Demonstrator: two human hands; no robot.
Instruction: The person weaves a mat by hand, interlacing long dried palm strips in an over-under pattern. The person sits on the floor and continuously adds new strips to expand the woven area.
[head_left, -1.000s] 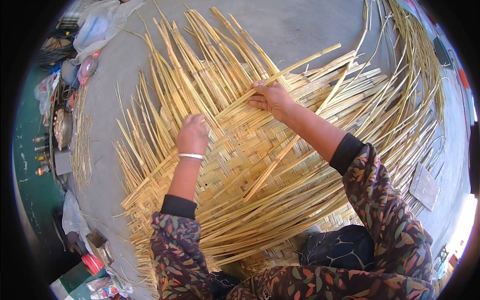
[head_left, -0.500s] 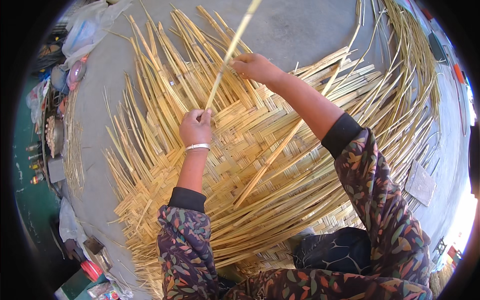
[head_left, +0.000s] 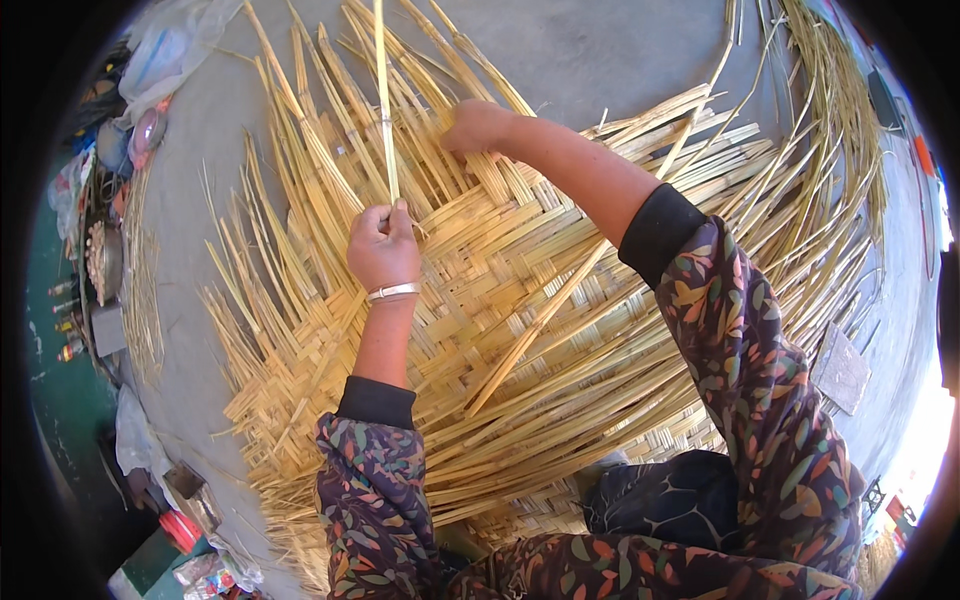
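My left hand (head_left: 384, 245) pinches the lower end of a pale split-cane strip (head_left: 386, 110), which stands up and away from me past the far edge of the view. Under both hands spreads a half-woven cane mat (head_left: 480, 265), its weave tight in the middle and its loose strips fanning out at the far and left sides. My right hand (head_left: 478, 130) is bent down over the loose strips (head_left: 430, 120) at the mat's far edge. Its fingertips are hidden, so whether it grips a strip does not show. One loose cane piece (head_left: 540, 325) lies slantwise across the weave.
A thick bundle of long thin strips (head_left: 830, 110) curves along the right. Near it, a flat grey slab (head_left: 840, 368) lies on the grey floor (head_left: 600, 50). Plastic bags (head_left: 170, 50), a bowl (head_left: 108, 262) and other clutter line the left side.
My right hand has let go of the raised strip and moved slightly left, down to the mat's loose ends. The strip in my left hand has swung left.
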